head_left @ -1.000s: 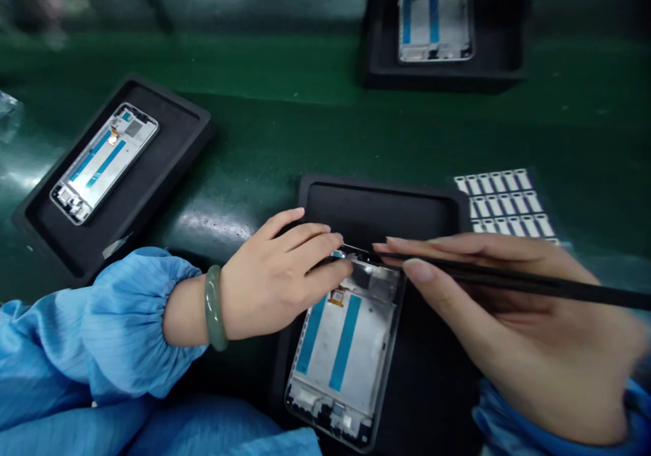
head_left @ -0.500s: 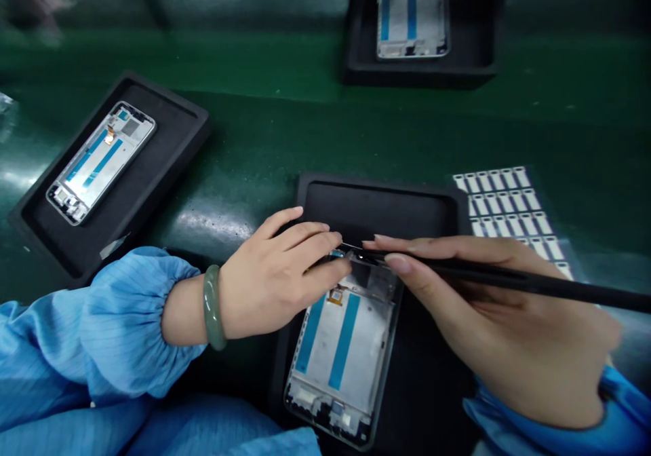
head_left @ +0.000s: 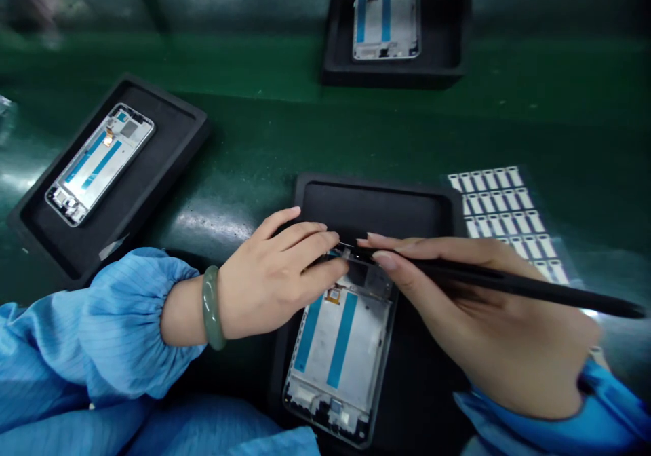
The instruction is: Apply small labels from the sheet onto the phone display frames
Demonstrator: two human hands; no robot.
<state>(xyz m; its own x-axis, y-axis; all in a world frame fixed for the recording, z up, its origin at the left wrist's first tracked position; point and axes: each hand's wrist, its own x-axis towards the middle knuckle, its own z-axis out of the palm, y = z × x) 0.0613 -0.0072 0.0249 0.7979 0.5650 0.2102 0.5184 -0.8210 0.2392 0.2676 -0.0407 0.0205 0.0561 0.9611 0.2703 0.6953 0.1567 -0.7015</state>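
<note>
A phone frame (head_left: 363, 344), its metal inner side up with two blue strips and a small orange flex cable (head_left: 333, 296), lies in a black tray (head_left: 379, 201). At its top end, my left hand (head_left: 267, 279) grips the edge, thumb bent inward and the other fingers stretched over the corner. My right hand (head_left: 488, 327) pinches slim black tweezers (head_left: 559, 294) between thumb and fingers. Their tips reach the frame's top edge, close to my left fingertips. Fingers hide most of that end, so any small part there cannot be made out.
To the left, a second phone frame (head_left: 102, 164) lies in a slanted black tray (head_left: 170, 130). Another frame (head_left: 389, 25) sits in a tray (head_left: 442, 49) at the back. A sheet of small white labels (head_left: 501, 205) lies right, partly behind my right hand, on the green table (head_left: 244, 150).
My right hand and the tweezers have shifted slightly left, showing the tweezers' rear end. My left hand stays nearly still on the frame. The view has shifted a little.
</note>
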